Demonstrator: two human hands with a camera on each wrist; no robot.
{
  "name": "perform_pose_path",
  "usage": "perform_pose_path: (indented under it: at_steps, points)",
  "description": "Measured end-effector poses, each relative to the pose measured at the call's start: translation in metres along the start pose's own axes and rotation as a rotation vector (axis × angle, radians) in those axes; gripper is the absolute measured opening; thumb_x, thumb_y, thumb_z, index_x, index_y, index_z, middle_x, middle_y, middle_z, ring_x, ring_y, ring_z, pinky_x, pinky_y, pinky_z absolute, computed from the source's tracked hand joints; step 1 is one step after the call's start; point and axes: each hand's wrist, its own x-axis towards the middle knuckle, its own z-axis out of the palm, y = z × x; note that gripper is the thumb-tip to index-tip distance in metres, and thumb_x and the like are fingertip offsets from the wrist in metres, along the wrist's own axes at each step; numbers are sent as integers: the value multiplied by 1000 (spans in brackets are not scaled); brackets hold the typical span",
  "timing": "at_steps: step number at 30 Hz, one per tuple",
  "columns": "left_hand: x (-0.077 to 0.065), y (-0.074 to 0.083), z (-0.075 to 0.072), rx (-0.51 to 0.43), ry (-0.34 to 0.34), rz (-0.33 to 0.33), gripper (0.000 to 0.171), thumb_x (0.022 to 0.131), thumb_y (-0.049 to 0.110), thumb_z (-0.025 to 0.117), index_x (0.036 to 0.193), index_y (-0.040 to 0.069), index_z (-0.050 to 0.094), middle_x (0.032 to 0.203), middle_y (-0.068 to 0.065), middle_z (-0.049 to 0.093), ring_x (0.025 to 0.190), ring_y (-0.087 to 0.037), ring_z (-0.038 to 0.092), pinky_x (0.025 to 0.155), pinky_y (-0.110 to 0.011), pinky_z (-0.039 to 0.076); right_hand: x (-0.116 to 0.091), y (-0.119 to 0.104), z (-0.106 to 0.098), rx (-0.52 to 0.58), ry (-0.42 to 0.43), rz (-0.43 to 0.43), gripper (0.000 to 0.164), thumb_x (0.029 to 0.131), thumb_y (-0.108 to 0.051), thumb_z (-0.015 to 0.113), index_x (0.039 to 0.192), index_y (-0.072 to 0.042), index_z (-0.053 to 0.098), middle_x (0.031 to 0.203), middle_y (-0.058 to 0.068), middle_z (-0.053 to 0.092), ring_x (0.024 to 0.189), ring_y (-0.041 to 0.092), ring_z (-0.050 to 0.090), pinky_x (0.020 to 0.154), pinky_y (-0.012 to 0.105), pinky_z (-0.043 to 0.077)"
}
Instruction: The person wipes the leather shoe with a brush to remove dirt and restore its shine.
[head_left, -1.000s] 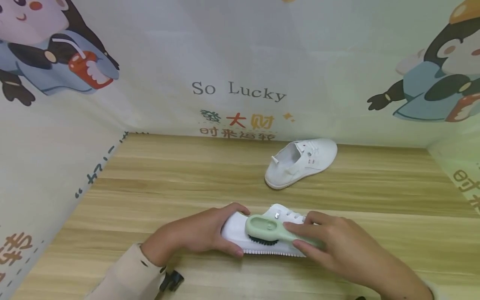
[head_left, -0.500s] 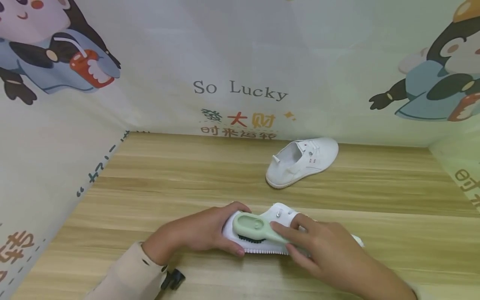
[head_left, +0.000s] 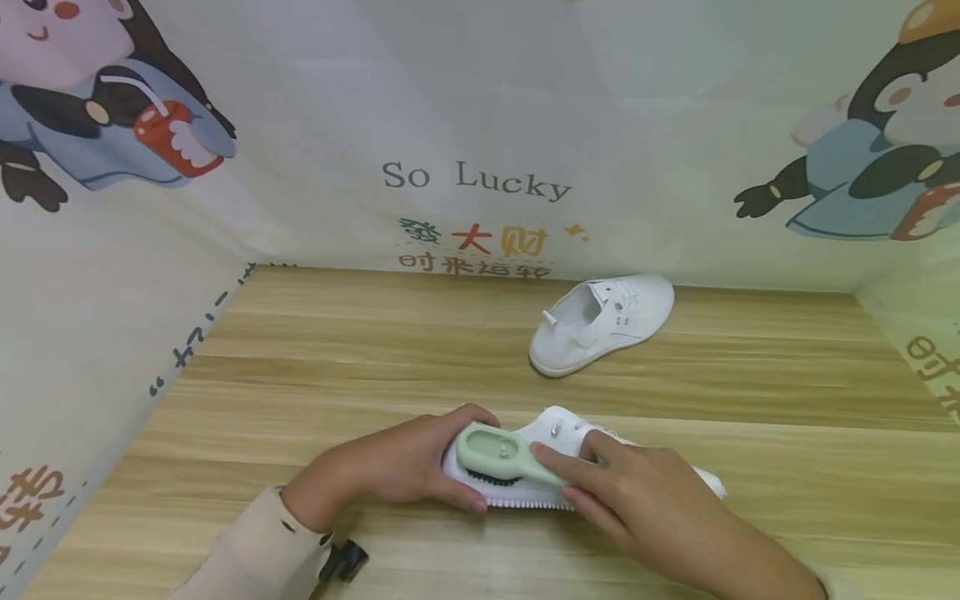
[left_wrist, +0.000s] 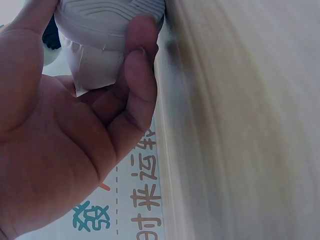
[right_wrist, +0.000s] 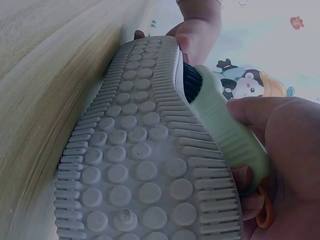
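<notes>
A white lace-up shoe lies on its side near the front of the table, its studded sole turned toward the person. My left hand grips it round the heel, thumb on the near side; in the left wrist view the fingers curl round the heel end. My right hand holds a pale green brush by its handle, index finger stretched along it. The brush's black bristles press on the shoe's side near the heel. An orange loop hangs at the handle's end.
A second white shoe stands upright at the back of the wood-grain table, close to the printed cloth wall. Below the left sleeve shows a small black object.
My right hand has slid the brush leftward along the shoe's side, from its middle toward the heel. The left hand and the second shoe have stayed in place.
</notes>
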Motion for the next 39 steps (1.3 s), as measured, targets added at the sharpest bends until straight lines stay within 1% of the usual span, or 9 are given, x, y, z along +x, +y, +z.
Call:
perform_pose_path:
  at_steps: [4,9,15,18,25,30,33,37,39]
  points:
    - [1,1,-1,17,2,2,74,72,47,87,133,35,47,116,17,63,104,-5,60,97,-31,45,-1,-1,-4,16,-31,27,41,98,-31,63,138,-35,59,91,-11,54,63,-3,39,56,16,35]
    - [0,1,-1,3,-4,-7,75,72,46,87,134,34,47,118,17,62,105,-6,59,96,-29,45,-2,0,-10,64,-72,82,41,97,-30,64,137,-35,60,89,-13,53,63,-4,37,57,15,36]
    - [0,1,0,3,-1,-27,75,73,46,87,135,34,47,120,14,62,104,-7,59,93,-29,45,-4,5,-18,100,-90,118,40,95,-27,66,135,-33,63,84,-14,51,61,-4,36,57,16,37]
    - [0,0,1,2,-10,-30,74,74,47,86,135,33,47,117,10,63,101,-9,60,90,-29,47,-6,9,-22,120,-105,128,39,94,-27,66,133,-32,64,80,-14,48,59,-5,34,55,16,36]
    - [1,-1,1,0,-11,-49,77,75,45,86,138,28,47,108,6,64,95,-10,61,85,-30,48,-10,17,-34,182,-171,204,37,95,-28,65,131,-36,65,74,-16,45,57,-4,35,53,18,36]
    - [0,-2,1,1,-15,-53,78,75,47,86,139,26,46,108,6,64,95,-10,61,85,-30,48,-11,19,-35,207,-151,168,36,94,-26,67,129,-33,67,72,-18,43,59,-6,34,54,17,36]
    - [1,-2,1,2,-7,-46,76,75,46,86,138,29,47,109,7,64,95,-10,61,85,-31,48,-10,18,-31,200,-131,144,37,94,-26,67,131,-30,66,75,-18,46,61,-6,36,56,17,38]
    - [1,-1,0,-1,-7,-39,73,74,47,86,135,33,47,111,9,64,97,-9,61,86,-30,48,-8,13,-26,168,-107,121,39,94,-26,67,133,-28,65,80,-14,51,61,-5,36,57,17,38]
    - [1,-1,-1,0,-11,-42,73,74,47,86,135,34,47,114,11,63,99,-9,60,88,-30,47,-7,10,-23,143,-99,115,39,95,-27,66,134,-29,64,82,-13,50,59,-4,34,55,17,36]
